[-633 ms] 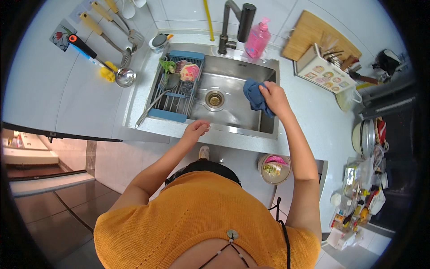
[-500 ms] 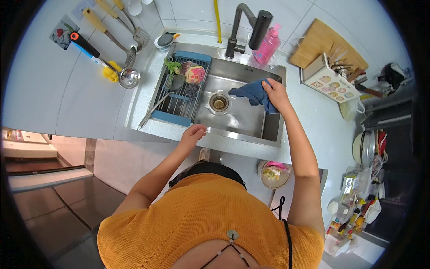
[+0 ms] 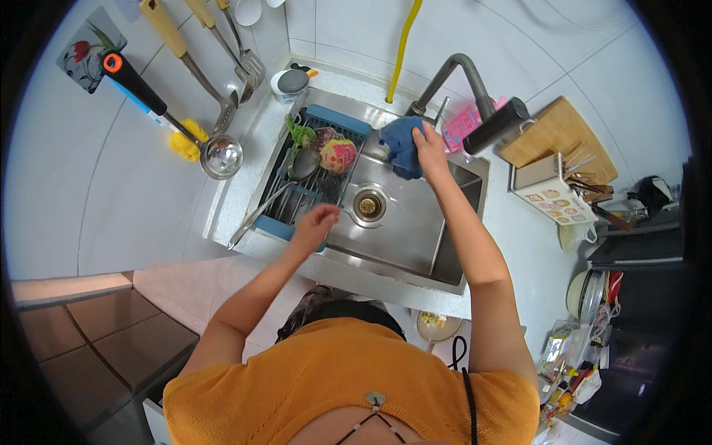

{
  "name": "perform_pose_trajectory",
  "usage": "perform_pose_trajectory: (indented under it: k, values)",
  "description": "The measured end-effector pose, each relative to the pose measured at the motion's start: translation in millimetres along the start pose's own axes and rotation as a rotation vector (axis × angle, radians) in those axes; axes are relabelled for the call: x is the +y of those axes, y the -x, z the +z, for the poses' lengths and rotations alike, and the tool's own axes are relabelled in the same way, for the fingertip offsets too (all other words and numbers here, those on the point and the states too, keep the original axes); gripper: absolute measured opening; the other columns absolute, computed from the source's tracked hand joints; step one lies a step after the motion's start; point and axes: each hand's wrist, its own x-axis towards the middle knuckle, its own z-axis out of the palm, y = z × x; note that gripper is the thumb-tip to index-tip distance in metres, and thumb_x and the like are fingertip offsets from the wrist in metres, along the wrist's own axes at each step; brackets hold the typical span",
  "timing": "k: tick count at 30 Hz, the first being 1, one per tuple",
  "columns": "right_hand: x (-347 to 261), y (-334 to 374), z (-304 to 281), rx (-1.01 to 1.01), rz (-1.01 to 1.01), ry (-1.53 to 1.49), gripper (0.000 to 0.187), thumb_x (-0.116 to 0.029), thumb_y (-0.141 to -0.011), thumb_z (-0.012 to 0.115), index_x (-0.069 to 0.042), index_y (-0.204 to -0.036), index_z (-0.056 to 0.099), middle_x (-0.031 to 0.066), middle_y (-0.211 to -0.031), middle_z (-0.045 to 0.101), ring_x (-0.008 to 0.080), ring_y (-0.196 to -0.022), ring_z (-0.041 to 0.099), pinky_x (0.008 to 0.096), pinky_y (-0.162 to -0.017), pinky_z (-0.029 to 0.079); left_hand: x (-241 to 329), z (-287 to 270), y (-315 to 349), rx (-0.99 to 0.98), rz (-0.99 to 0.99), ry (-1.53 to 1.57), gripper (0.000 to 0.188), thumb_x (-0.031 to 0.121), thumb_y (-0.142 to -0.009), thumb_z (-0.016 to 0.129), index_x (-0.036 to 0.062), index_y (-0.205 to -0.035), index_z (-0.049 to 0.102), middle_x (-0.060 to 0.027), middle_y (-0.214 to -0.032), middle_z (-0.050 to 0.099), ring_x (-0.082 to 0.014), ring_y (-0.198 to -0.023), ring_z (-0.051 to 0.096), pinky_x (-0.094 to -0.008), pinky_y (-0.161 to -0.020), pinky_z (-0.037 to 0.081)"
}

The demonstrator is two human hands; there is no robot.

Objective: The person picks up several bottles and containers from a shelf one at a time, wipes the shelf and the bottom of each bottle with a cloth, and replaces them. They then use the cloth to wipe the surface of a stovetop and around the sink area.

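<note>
My right hand (image 3: pixel 430 148) grips a blue cloth (image 3: pixel 401 147) and presses it against the back wall of the steel sink (image 3: pixel 400 230), just below the dark faucet (image 3: pixel 475 96). My left hand (image 3: pixel 315 225) hovers with loosely curled fingers over the sink's front left part, beside the blue dish rack (image 3: pixel 311 178); it holds nothing. The round drain (image 3: pixel 368 205) lies between my two hands.
The rack holds a ladle, a green scrubber and a pink and yellow sponge (image 3: pixel 337 154). Utensils and a strainer (image 3: pixel 220 156) hang on the tiled wall at left. A wooden cutting board (image 3: pixel 556 130) and a utensil box (image 3: pixel 552 193) stand right of the sink. A pink bottle (image 3: pixel 461 126) sits behind the faucet.
My right hand has carried the blue cloth from the sink's right side up to the back wall under the faucet. My left hand left the front rim and now hovers over the basin.
</note>
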Motion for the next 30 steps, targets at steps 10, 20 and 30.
perform_pose_trajectory:
  k: [10, 20, 30]
  values:
    - [47, -78, 86, -0.308, -0.352, 0.835, 0.043, -0.026, -0.082, 0.058, -0.018, -0.123, 0.050, 0.0167, -0.116, 0.052, 0.0324, -0.112, 0.046, 0.0379, -0.094, 0.037, 10, -15, -35, 0.257, 0.145, -0.134, 0.020, 0.008, -0.089, 0.053, 0.0020, -0.107, 0.057, 0.0002, -0.090, 0.058, -0.0059, -0.082, 0.052, -0.0197, -0.073, 0.042]
    - [63, -113, 183, -0.173, -0.418, 0.604, 0.053, -0.048, -0.082, 0.052, -0.033, -0.131, 0.041, 0.0122, -0.135, 0.038, 0.0329, -0.125, 0.032, 0.0566, -0.095, 0.029, -24, 25, 35, 0.219, -0.116, 0.065, 0.020, 0.006, -0.091, 0.048, 0.0005, -0.110, 0.054, -0.0036, -0.100, 0.058, -0.0106, -0.095, 0.054, -0.0233, -0.085, 0.041]
    - [88, -87, 147, -0.025, -0.448, 0.804, 0.037, -0.015, -0.083, 0.049, -0.012, -0.120, 0.052, 0.0075, -0.129, 0.044, 0.0259, -0.124, 0.036, 0.0448, -0.099, 0.033, -22, 53, 7, 0.283, -0.041, -0.001, 0.018, 0.009, -0.090, 0.052, 0.0019, -0.105, 0.057, -0.0002, -0.090, 0.057, -0.0071, -0.082, 0.052, -0.0209, -0.075, 0.042]
